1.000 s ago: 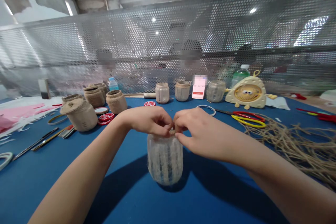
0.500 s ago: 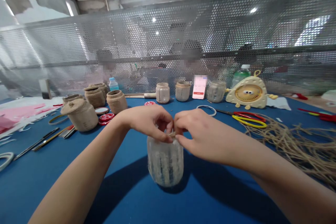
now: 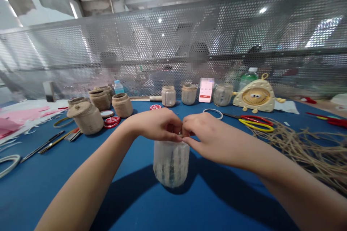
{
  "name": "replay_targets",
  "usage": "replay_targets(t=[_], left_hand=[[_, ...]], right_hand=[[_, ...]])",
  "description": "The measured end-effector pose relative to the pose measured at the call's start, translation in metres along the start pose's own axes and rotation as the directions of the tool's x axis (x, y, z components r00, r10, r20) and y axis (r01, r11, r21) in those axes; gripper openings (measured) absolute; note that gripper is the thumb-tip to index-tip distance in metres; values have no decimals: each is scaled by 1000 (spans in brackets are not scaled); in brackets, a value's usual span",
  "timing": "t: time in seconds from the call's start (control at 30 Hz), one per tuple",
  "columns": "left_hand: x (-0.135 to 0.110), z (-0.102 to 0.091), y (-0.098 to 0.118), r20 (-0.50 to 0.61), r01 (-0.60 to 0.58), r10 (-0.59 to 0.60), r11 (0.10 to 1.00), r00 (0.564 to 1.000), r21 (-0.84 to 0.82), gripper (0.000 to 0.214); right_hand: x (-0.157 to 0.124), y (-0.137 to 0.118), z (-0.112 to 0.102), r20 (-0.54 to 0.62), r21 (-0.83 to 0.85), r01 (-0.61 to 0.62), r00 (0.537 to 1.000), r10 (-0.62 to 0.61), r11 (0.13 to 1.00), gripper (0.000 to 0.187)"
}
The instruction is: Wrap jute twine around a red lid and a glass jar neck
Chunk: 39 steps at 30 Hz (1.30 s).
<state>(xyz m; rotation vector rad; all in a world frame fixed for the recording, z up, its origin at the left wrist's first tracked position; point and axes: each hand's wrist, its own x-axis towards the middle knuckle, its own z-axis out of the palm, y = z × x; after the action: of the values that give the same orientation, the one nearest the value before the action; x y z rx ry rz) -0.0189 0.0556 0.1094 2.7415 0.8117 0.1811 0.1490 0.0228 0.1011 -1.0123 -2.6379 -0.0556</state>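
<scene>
A glass jar (image 3: 171, 164) with pale, fuzzy vertical stripes stands upright on the blue table in front of me. My left hand (image 3: 159, 124) reaches over its top from the left, thumb and fingers pinched. From the right, my right hand (image 3: 202, 131) pinches as well, its fingertips meeting the left ones at the jar's neck. A short bit of brown twine (image 3: 180, 136) shows between the fingertips. Most of the neck and the rest of that twine are hidden behind my fingers.
Loose twine (image 3: 295, 148) spreads at the right beside scissors (image 3: 257, 122) and a yellow cheese-shaped fan (image 3: 256, 95). Twine-wrapped jars (image 3: 88, 117), red lids (image 3: 112, 121) and brushes (image 3: 58, 141) lie left. More jars (image 3: 168, 96) and a phone (image 3: 206, 90) stand before the perforated screen (image 3: 162, 43).
The fingertips of both hands have drawn closer together at the jar's neck, and less twine shows between them. The jar appears slightly higher in view.
</scene>
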Motion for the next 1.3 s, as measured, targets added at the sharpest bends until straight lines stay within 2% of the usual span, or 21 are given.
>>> replay_targets(t=[0.17, 0.3, 0.43, 0.57, 0.63, 0.7, 0.77, 0.83, 0.9, 0.97, 1.07, 1.13, 1.3], left_hand=[[-2, -2, -1, 25, -27, 28, 999, 999, -40, 15], [-4, -3, 1, 48, -3, 5, 998, 999, -57, 17], [-9, -5, 5, 50, 70, -69, 997, 996, -20, 18], [-18, -8, 8, 64, 92, -94, 995, 994, 25, 24], [-24, -8, 9, 30, 92, -93, 995, 995, 34, 24], [-30, -4, 8, -88, 91, -90, 996, 992, 15, 21], [-35, 5, 8, -277, 70, -78, 997, 958, -39, 19], [-41, 18, 7, -458, 38, -82, 994, 885, -106, 19], [-45, 34, 6, -548, 33, -137, 980, 825, -195, 27], [-47, 49, 6, -564, 23, -192, 956, 803, -293, 39], [-49, 65, 10, -555, -16, -220, 922, 802, -388, 54], [-49, 70, 14, -561, -6, -224, 926, 797, -378, 60], [-51, 74, 19, -597, 66, -335, 902, 729, -426, 65]], right_hand=[[0, -4, -6, 81, -35, 4, 997, -1, 999, 17], [0, -9, -10, 103, -47, 31, 994, -26, 998, 17], [-1, -14, -10, 96, -23, 81, 992, -79, 996, 17], [-3, -17, -8, 33, 6, 135, 990, -135, 991, 17], [-4, -19, -7, 22, 15, 134, 991, -135, 991, 16], [-7, -20, -4, 9, 15, 125, 992, -125, 992, 16], [-10, -21, -1, -22, 19, 114, 993, -114, 993, 16], [-15, -23, 3, -69, 41, 107, 992, -104, 993, 15], [-21, -26, 7, -123, 78, 104, 988, -94, 992, 13], [-26, -29, 12, -188, 128, 103, 979, -78, 986, 12], [-31, -33, 21, -292, 193, 108, 955, -48, 975, 12], [-34, -34, 29, -364, 219, 123, 931, -35, 968, 11], [-37, -34, 46, -518, 232, 130, 856, 9, 964, 11]])
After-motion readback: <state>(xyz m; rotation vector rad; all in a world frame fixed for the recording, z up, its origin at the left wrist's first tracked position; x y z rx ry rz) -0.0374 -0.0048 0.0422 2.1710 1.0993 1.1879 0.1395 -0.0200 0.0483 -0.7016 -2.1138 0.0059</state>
